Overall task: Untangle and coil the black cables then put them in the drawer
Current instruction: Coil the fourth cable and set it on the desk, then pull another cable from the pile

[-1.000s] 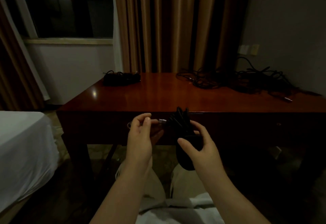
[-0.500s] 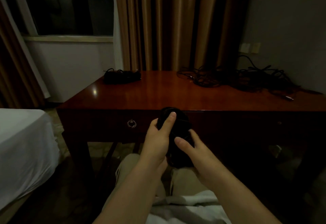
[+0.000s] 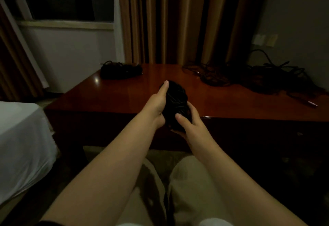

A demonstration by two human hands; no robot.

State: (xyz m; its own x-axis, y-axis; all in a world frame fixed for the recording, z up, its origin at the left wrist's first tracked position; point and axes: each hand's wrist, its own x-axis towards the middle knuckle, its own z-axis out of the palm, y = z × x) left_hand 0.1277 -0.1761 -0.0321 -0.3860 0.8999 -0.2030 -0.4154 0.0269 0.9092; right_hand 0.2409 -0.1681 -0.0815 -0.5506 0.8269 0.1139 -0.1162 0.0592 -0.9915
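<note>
Two hands, left hand point(image 3: 156, 104) and right hand point(image 3: 189, 124), grip a coiled black cable point(image 3: 176, 104) over the wooden desk point(image 3: 110, 95); tangled cables point(image 3: 249, 78) lie at two o'clock, curtains point(image 3: 178, 19) at twelve.

Black cables: one coiled bundle in hand, rest on desk.

Coiled bundle point(image 3: 177, 103): tight oval hank of thin black cord, strands wrapped across its middle, held upright-ish above the desk's front edge btwn left hand point(image 3: 156, 104) (thumb up along its left side) and right hand point(image 3: 187, 124) cupping it from below/right. Second neat black bundle point(image 3: 121, 69) lies flat at far-left corner of the desk point(image 3: 110, 94). Loose tangled pile point(image 3: 249, 78) sprawls over far-right part of the top, loops overlapping, some rising vs. the wall; one strand trails toward the right edge, ending in a small metal plug point(image 3: 312, 103). Drawer not discernible, front too dark.
</note>
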